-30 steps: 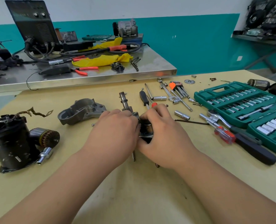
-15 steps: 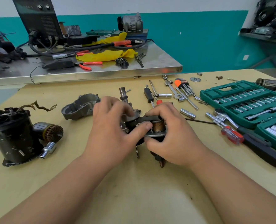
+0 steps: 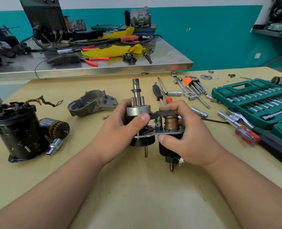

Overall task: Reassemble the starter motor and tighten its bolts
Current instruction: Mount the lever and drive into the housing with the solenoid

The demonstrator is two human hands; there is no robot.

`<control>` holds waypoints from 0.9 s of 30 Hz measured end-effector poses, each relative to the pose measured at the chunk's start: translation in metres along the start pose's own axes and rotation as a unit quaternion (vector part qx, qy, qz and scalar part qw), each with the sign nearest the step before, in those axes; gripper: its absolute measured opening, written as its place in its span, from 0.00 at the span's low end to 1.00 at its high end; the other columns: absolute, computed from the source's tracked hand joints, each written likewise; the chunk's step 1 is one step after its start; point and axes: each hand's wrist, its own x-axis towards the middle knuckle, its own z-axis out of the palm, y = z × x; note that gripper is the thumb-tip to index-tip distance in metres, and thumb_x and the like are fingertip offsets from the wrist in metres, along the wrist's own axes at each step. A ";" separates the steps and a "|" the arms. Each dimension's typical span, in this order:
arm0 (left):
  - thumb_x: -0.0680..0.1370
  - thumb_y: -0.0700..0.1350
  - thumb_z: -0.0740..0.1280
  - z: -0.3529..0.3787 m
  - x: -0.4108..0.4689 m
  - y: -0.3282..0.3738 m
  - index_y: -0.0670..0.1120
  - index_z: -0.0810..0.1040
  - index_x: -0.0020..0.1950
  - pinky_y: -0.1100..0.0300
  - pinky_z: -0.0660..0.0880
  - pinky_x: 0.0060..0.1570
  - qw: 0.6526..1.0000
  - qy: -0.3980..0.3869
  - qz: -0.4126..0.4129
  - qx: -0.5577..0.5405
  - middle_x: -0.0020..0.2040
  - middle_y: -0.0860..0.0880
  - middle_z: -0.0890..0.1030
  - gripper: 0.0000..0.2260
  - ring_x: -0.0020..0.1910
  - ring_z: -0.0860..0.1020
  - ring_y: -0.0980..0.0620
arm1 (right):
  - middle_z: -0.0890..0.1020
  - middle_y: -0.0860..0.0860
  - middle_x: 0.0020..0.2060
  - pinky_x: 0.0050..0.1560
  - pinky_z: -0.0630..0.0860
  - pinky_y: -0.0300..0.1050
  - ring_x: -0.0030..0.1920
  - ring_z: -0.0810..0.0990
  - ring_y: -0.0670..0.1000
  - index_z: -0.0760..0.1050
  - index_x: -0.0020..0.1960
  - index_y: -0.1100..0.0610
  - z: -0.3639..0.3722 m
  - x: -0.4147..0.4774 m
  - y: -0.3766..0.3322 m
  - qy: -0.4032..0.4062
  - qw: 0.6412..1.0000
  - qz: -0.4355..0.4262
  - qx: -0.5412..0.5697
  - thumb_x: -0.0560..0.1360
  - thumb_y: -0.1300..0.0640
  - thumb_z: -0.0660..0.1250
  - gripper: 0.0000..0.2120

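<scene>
Two parts only were joined: my left hand (image 3: 120,128) curled round the pinion drive (image 3: 137,103), my right hand (image 3: 189,136) round the solenoid (image 3: 170,123), over the table (image 3: 137,195). Housing (image 3: 92,103), motor body (image 3: 16,129) and armature (image 3: 54,128) lay unfitted at left; bolting, I judged, was yet to do.

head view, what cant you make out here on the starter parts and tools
1. Head view: most of the black solenoid body, covered by the right hand.
2. Head view: rear of the silver pinion drive, wrapped by the left hand.
3. Head view: green plastic socket case, cut off by the right edge; sizes too small.
</scene>
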 end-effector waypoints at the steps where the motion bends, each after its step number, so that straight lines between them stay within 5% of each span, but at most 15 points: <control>1: 0.70 0.56 0.71 0.002 0.000 0.000 0.54 0.75 0.57 0.67 0.77 0.43 1.000 0.015 -0.001 -0.005 0.51 0.50 0.83 0.18 0.48 0.82 0.56 | 0.76 0.42 0.50 0.41 0.73 0.28 0.47 0.79 0.41 0.67 0.53 0.35 0.000 0.000 0.000 -0.003 1.000 0.000 0.010 0.64 0.53 0.71 0.23; 10: 0.73 0.54 0.69 0.010 0.000 0.000 0.54 0.76 0.56 0.62 0.80 0.43 0.998 0.061 -0.010 -0.029 0.47 0.51 0.83 0.13 0.47 0.82 0.54 | 0.77 0.33 0.50 0.43 0.78 0.34 0.49 0.80 0.43 0.67 0.56 0.29 -0.002 0.001 0.001 -0.023 0.999 -0.006 0.035 0.66 0.54 0.71 0.27; 14: 0.75 0.59 0.70 0.009 -0.002 0.006 0.60 0.64 0.68 0.75 0.73 0.45 0.990 0.090 0.022 0.102 0.57 0.61 0.74 0.24 0.52 0.77 0.70 | 0.76 0.38 0.50 0.41 0.76 0.31 0.47 0.80 0.41 0.68 0.56 0.33 -0.001 0.000 0.002 0.008 0.999 0.004 0.043 0.64 0.54 0.71 0.26; 16: 0.72 0.60 0.70 0.008 -0.004 0.011 0.56 0.65 0.67 0.74 0.70 0.53 0.953 0.110 0.150 0.239 0.59 0.58 0.72 0.27 0.57 0.73 0.65 | 0.76 0.41 0.52 0.41 0.75 0.29 0.46 0.79 0.40 0.68 0.57 0.35 0.001 0.001 0.002 0.022 0.999 0.006 0.038 0.64 0.53 0.71 0.25; 18: 0.71 0.57 0.69 0.009 -0.005 0.014 0.49 0.76 0.61 0.64 0.67 0.57 0.877 0.101 0.265 0.387 0.55 0.52 0.75 0.21 0.57 0.72 0.53 | 0.76 0.45 0.53 0.40 0.75 0.30 0.46 0.79 0.41 0.68 0.57 0.36 0.003 0.001 0.001 0.025 0.999 0.009 0.037 0.65 0.53 0.71 0.25; 21: 0.73 0.52 0.67 0.014 -0.006 0.020 0.45 0.84 0.49 0.57 0.67 0.54 0.821 0.109 0.294 0.478 0.46 0.49 0.81 0.13 0.51 0.72 0.45 | 0.76 0.43 0.54 0.41 0.74 0.28 0.48 0.78 0.40 0.67 0.56 0.34 0.004 0.000 -0.001 0.021 1.000 -0.003 0.015 0.65 0.53 0.71 0.25; 27: 0.75 0.48 0.67 0.007 -0.007 0.030 0.43 0.84 0.44 0.50 0.70 0.49 0.762 0.115 0.358 0.528 0.39 0.48 0.81 0.10 0.43 0.77 0.41 | 0.72 0.36 0.55 0.44 0.74 0.27 0.50 0.76 0.38 0.67 0.59 0.35 0.004 0.000 0.000 0.015 1.000 0.008 -0.023 0.64 0.49 0.71 0.26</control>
